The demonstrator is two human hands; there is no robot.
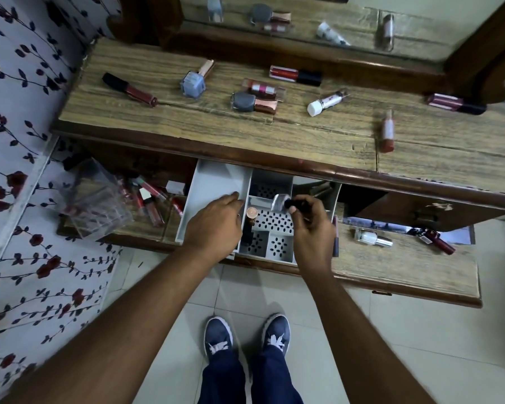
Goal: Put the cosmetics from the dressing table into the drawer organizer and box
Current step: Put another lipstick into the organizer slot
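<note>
The right hand (309, 220) pinched a small bottle (286, 203) over the organizer (216, 182) in the open drawer; the left hand (216, 225), fingers relaxed, rested on its divider. Next, lower the bottle into a free compartment, then fetch another from the bench (216, 132).

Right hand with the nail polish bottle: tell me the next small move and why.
Probably lower the nail polish bottle into the organizer compartment beneath it and release. The right hand holds it just above the perforated tray, while the left hand rests on the organizer's edge.
</note>
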